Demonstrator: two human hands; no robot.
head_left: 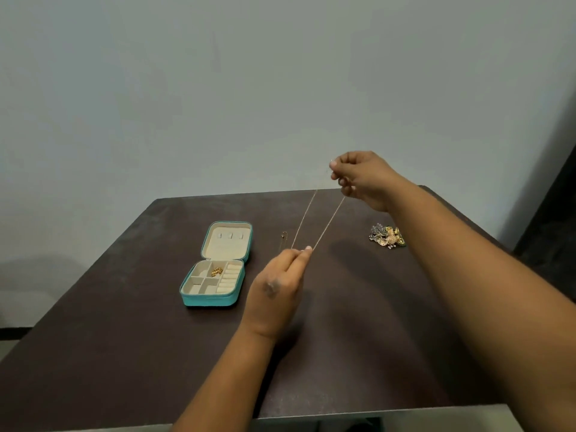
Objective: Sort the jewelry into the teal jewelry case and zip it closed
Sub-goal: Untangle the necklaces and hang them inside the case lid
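The teal jewelry case (187,299) lies open on the dark table, lid tilted back, cream compartments showing. One gold piece (217,271) sits in a middle compartment. A thin gold chain (328,223) is stretched taut in two strands between my hands, above the table. My left hand (277,282) pinches its lower end just right of the case. My right hand (363,179) pinches the upper end, raised higher and farther back. A pendant (284,236) on the chain hangs just behind my left hand. A pile of gold and silver jewelry (387,238) lies at the right, under my right forearm.
The dark brown table (124,353) ends in a front edge near the bottom of the view and a far edge against a pale wall. A dark object stands at the far right beside the table.
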